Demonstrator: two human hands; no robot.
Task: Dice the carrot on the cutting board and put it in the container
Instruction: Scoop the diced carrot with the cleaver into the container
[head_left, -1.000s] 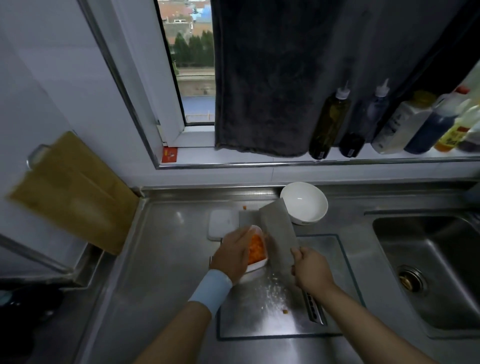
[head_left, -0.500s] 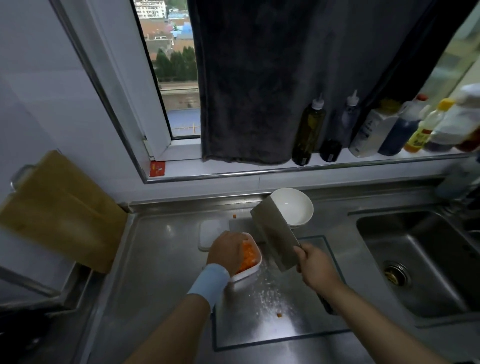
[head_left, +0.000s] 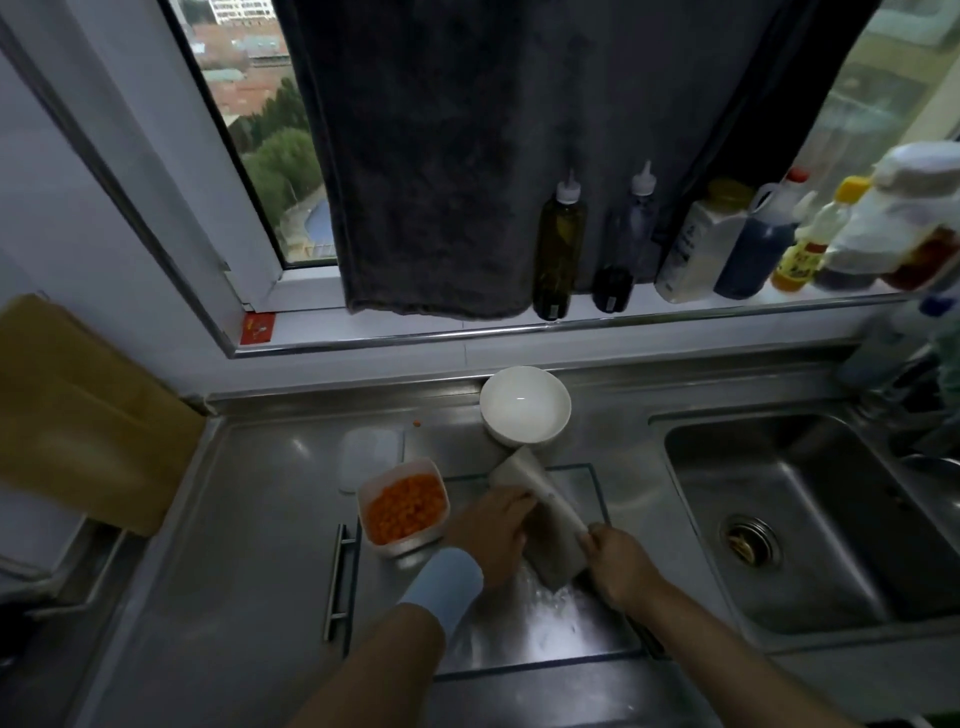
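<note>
The cutting board (head_left: 571, 639) on the steel table (head_left: 249, 545) looks wet, so it may slip. The big knife (head_left: 545, 519) is heavy and sharp. The right hand (head_left: 618, 566) has its fingers wrapped round the handle. The left hand (head_left: 488, 535) touches the flat blade, but I cannot tell if its fingers curl. The white container (head_left: 410, 544) sits at the board's far left corner. It looks light and tippy, so hold its sides. The carrot (head_left: 408, 506) inside is small, hard orange cubes
</note>
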